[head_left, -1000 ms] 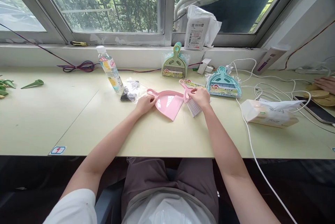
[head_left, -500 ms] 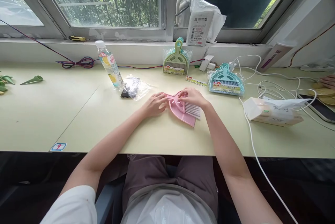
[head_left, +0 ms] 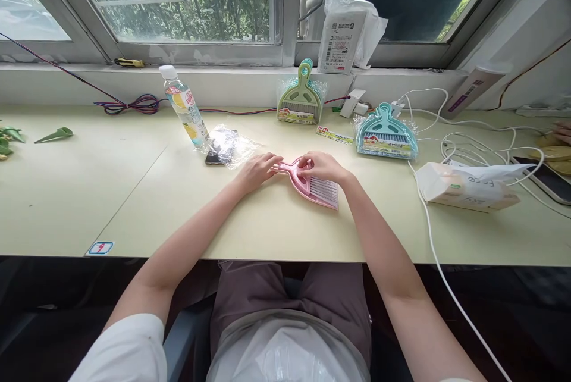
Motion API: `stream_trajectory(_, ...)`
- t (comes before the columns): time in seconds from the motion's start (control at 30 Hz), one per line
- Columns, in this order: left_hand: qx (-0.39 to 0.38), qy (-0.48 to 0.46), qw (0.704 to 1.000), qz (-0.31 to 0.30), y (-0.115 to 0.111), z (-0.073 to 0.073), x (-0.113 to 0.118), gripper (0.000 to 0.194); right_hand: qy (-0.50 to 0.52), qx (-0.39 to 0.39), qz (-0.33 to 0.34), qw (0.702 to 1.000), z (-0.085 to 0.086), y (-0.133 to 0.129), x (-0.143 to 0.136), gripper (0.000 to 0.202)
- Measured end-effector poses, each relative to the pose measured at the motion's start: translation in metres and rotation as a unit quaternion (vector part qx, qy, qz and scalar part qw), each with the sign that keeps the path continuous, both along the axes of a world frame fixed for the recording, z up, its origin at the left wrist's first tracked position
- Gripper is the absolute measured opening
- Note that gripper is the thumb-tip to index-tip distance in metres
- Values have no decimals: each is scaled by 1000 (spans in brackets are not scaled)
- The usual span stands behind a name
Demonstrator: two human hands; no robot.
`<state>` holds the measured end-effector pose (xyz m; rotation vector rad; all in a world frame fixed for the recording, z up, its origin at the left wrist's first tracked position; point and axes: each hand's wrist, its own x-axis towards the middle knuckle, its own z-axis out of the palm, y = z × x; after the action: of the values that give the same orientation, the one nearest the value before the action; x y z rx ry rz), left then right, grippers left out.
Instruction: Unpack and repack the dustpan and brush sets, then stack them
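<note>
In the head view, the handle end of a pink plastic dustpan is pinched by the left hand, pretty much mid-desk. A pink plastic brush with pale bristles is gripped in the right hand's fingertips, laid over the pan. Near the left hand, a flat dark object is partly covered by crumpled clear plastic film.

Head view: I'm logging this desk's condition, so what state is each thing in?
Pink plastic dustpan: handle touched by left hand
White-bristled pink plastic brush: over dustpan, held by right hand
Clear plastic bottle: capped
Green plastic brush set: wrapped
Turquoise plastic brush set: wrapped
White rectangular tissue pack: opened, tissue protruding
Clear plastic wrapper: crumpled, partly covering flat black object
Dark thin cord: coiled
Black rectangular phone: screen dark
</note>
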<state>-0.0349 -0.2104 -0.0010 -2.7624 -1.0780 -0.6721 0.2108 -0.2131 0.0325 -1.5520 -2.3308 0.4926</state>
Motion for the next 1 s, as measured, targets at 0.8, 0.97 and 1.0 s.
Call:
stream_trajectory(0.8,82,94,992,8,-10,5,3,31,110,-52,60,991,-10,8,1,23)
stream_trajectory(0.97,57,59,997,6,-10,6,3,32,154,-104,83,979,-7,4,1,19)
stream_trajectory(1.0,50,52,997,6,-10,6,4,31,165,-115,88,976,-7,4,1,19)
